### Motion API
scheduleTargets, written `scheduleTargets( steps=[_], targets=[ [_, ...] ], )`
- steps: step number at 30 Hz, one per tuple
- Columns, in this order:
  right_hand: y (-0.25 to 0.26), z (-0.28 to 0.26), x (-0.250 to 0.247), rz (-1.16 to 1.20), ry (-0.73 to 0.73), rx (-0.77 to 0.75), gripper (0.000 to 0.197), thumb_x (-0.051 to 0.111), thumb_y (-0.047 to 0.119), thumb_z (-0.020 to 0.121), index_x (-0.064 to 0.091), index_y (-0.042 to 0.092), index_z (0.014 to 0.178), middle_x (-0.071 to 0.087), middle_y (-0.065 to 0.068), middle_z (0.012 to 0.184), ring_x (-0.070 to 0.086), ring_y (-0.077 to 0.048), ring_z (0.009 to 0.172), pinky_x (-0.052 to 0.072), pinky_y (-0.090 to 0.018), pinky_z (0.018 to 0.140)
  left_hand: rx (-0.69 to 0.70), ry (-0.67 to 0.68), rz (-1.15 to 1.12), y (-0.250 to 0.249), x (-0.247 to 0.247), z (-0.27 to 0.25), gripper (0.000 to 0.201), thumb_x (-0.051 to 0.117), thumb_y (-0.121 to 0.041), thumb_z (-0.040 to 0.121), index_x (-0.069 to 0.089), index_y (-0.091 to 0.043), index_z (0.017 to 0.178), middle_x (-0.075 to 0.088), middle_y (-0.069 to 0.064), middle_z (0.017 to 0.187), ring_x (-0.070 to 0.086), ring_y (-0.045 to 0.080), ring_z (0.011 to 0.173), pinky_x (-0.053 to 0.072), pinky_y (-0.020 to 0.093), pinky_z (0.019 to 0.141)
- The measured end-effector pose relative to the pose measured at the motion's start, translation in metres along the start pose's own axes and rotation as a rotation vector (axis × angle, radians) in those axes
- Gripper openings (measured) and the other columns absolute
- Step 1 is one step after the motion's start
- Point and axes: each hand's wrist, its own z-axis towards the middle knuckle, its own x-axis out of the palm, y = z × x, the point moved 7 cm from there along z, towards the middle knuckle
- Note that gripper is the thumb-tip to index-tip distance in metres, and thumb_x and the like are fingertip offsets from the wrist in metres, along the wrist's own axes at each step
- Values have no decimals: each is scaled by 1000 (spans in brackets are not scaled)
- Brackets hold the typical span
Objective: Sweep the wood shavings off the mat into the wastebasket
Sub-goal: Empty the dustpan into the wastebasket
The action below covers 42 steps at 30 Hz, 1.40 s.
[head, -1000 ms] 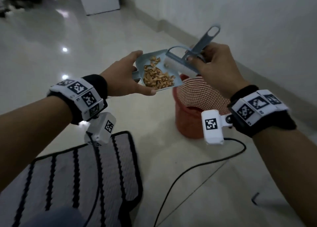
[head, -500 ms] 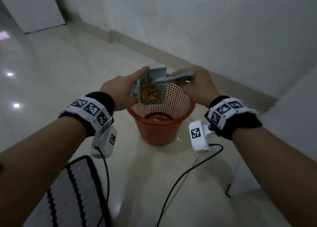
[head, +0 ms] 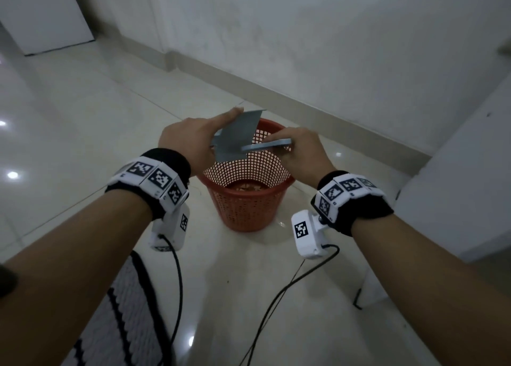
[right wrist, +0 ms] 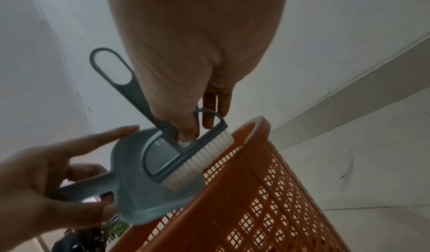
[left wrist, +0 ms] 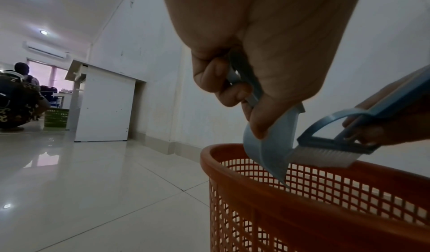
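My left hand (head: 193, 141) grips the handle of a small blue-grey dustpan (head: 235, 136), tipped steeply with its lip down inside the rim of the orange mesh wastebasket (head: 246, 205). My right hand (head: 301, 155) pinches a matching hand brush (head: 266, 146); its white bristles (right wrist: 200, 156) lie against the pan's inner face (right wrist: 149, 191). Wood shavings (head: 247, 187) lie at the bottom of the basket. In the left wrist view my fingers (left wrist: 232, 83) curl round the pan handle just above the basket rim (left wrist: 232, 156). A corner of the striped grey mat (head: 121, 318) shows at lower left.
The basket stands on glossy pale floor tiles near a white wall and skirting (head: 276, 89). White furniture (head: 464, 188) rises at right. Two black cables (head: 276, 296) trail over the floor. A white cabinet (left wrist: 104, 107) and a seated person (left wrist: 16, 94) are far left.
The pan, held level with shavings beside the basket a second ago, has moved over it and tipped steeply. The shavings have left the pan. The brush now lies against the pan.
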Motion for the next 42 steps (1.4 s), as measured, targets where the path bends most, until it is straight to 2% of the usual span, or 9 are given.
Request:
scheduleTargets(
  steps=[4, 9, 12, 18, 22, 28, 33, 37, 42],
  targets=[
    [-11, 1, 1, 8, -76, 178, 14, 62, 12, 83, 75, 16, 81, 73, -7, 80, 67, -24, 78, 46, -26, 66, -41, -13, -55, 6, -5, -2, 88, 58, -17, 85, 10, -49, 151, 67, 9, 99, 51, 24, 72, 44, 32, 59],
    [-28, 7, 5, 343, -225, 471, 4, 67, 23, 72, 69, 21, 69, 75, -1, 78, 71, -22, 74, 60, -46, 72, -83, -34, -183, 5, -12, -10, 87, 60, -26, 83, 11, -48, 152, 67, 10, 108, 60, 32, 84, 49, 35, 69],
    [-28, 12, 11, 410, -218, 471, 7, 67, 28, 64, 72, 26, 69, 75, 3, 75, 72, -22, 73, 60, -48, 70, -68, -22, -174, 1, -11, -9, 86, 60, -27, 84, 11, -49, 151, 67, 10, 111, 60, 30, 83, 51, 35, 70],
    [-29, 2, -5, 415, -389, 553, 8, 69, 21, 72, 67, 19, 64, 73, 3, 70, 70, -20, 69, 61, -44, 70, -132, 18, -203, 8, -5, -11, 88, 60, -29, 82, 10, -46, 152, 61, 6, 96, 57, 27, 77, 53, 36, 69],
    [-22, 5, -8, 356, -468, 520, 16, 69, 22, 79, 73, 6, 76, 75, -7, 76, 70, -26, 78, 57, -35, 73, -141, 17, -432, 2, -3, -13, 96, 71, -27, 76, 15, -47, 151, 63, 6, 116, 62, 25, 93, 53, 36, 82],
    [-15, -1, 2, 375, -515, 521, 15, 73, 23, 78, 75, 8, 81, 76, -4, 80, 71, -22, 82, 56, -32, 74, -200, 94, -384, 8, 9, -6, 99, 71, -23, 78, 9, -37, 154, 48, 10, 143, 56, 30, 114, 48, 33, 82],
    [-11, -3, -2, 300, -552, 504, 20, 67, 23, 84, 73, 4, 85, 74, -15, 89, 67, -35, 90, 47, -31, 71, -159, -1, -511, 2, -1, -14, 96, 73, -34, 78, 12, -40, 153, 61, 7, 125, 60, 26, 105, 47, 31, 85],
    [-4, -10, 0, 271, -519, 471, 14, 66, 20, 84, 73, 7, 83, 74, -11, 86, 67, -31, 89, 40, -25, 67, -197, 27, -463, 10, 2, -14, 98, 71, -27, 77, 11, -41, 153, 59, 10, 130, 60, 29, 105, 52, 37, 86],
    [-1, -9, 8, 429, -482, 491, 10, 70, 25, 78, 72, 14, 80, 74, 2, 79, 70, -21, 80, 57, -36, 77, -207, 39, -553, 15, 8, -21, 97, 73, -28, 79, 13, -37, 154, 59, 11, 131, 59, 27, 109, 45, 29, 85]
  ],
)
